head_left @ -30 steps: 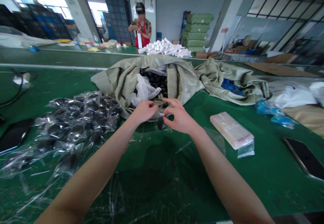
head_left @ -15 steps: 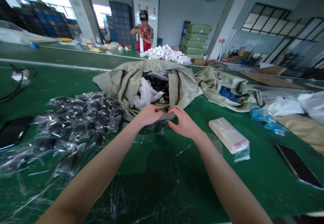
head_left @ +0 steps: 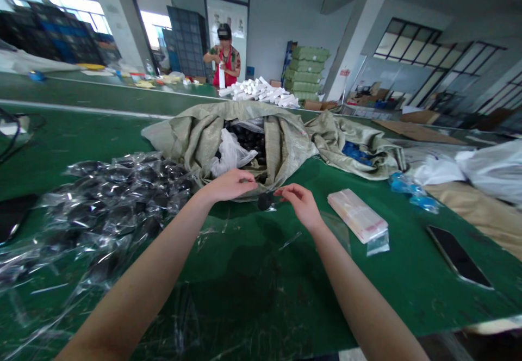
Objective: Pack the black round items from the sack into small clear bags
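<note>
My left hand [head_left: 228, 184] and my right hand [head_left: 299, 203] meet above the green table [head_left: 253, 274], both pinching the edges of a small clear bag [head_left: 265, 202] with a dark round part inside. Just behind them lies an open woven sack [head_left: 196, 130] filled with black round parts [head_left: 250, 138] and a white plastic liner [head_left: 230, 151]. A heap of bagged black parts [head_left: 106, 198] spreads to the left of my left arm.
A stack of flat clear bags [head_left: 356, 215] lies right of my right hand. A second sack [head_left: 359, 143] holds blue items. A dark phone [head_left: 457, 255] lies at the right. A person [head_left: 222, 56] works behind white boxes [head_left: 259, 90] at the far table.
My hands have drawn slightly apart, the right one shifting right and flattening the small bag between them. The view has swung a little to the right.
</note>
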`<state>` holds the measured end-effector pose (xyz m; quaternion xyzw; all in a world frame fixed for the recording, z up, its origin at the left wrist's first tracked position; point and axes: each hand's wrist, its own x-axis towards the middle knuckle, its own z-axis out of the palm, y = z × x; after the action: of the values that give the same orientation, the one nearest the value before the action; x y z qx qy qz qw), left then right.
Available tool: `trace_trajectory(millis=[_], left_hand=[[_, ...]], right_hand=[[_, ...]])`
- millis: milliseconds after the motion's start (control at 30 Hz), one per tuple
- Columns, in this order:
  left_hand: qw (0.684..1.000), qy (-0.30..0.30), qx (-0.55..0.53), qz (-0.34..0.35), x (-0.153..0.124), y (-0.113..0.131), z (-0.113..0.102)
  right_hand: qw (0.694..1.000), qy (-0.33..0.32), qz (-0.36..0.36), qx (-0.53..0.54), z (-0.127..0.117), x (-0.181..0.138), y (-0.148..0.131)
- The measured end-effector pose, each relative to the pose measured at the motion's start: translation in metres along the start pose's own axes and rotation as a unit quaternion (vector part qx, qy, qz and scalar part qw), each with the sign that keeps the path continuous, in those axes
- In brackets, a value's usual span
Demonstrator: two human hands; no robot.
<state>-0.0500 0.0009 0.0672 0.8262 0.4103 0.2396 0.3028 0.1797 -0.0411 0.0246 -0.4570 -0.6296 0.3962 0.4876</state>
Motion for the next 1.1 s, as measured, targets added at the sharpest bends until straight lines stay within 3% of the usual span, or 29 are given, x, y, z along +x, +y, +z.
trace_trajectory(millis=[100,200,433,600,867,1100], left_hand=[[0.997,-0.052,-0.060,0.008,-0.001,-0.001,0.001],[0.988,-0.082,-0.121,-0.041,0.001,-0.004,0.012],[0.947,-0.072,-0.288,-0.119,0.012,-0.021,0.044],[0.942,-0.046,-0.300,-0.142,0.016,-0.029,0.052],[0.946,-0.022,-0.281,-0.163,0.018,-0.031,0.057],[0.948,0.010,-0.261,-0.179,0.021,-0.038,0.062]], right_hand=[[0.999,0.020,0.009,0.042,-0.001,-0.007,0.003],[0.996,0.031,0.037,0.073,0.000,-0.012,0.013],[0.984,0.021,0.106,0.142,0.001,-0.011,0.039],[0.973,0.040,0.137,0.181,-0.001,-0.009,0.050],[0.977,0.020,0.114,0.177,-0.004,-0.010,0.061],[0.972,0.062,0.126,0.189,-0.004,-0.005,0.078]])
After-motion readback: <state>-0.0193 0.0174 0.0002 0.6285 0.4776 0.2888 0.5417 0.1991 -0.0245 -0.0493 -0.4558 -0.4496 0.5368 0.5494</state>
